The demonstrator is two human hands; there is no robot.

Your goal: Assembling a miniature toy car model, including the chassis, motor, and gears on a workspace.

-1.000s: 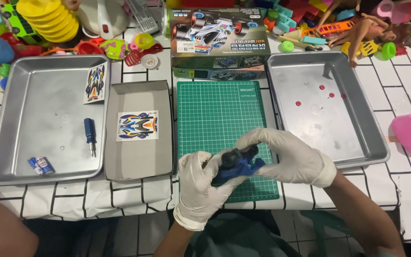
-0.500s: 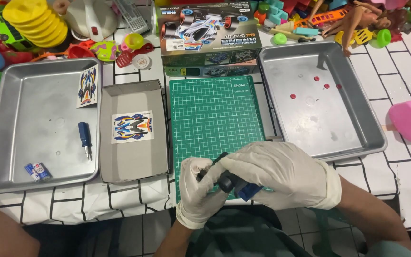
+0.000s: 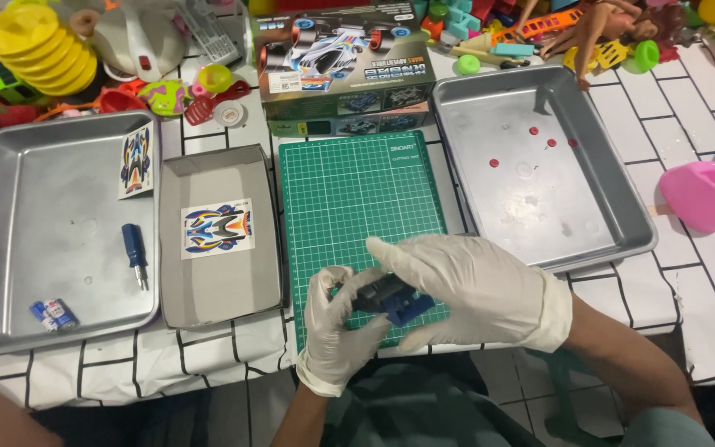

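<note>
left hand [image 3: 334, 331]: gloved, fingers curled | right hand [image 3: 465, 290]: gloved, arched over, gripping

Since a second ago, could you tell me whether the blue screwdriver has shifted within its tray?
No. The blue screwdriver lies in the left tray, above the batteries.

A worktop [image 3: 705, 273] fills the view, covered with a white cloth printed in a black brick-line grid; the cloth hangs over the near edge. Light falls evenly from above, giving dull glare on metal surfaces. Below the edge the floor is dark and indistinct.
</note>
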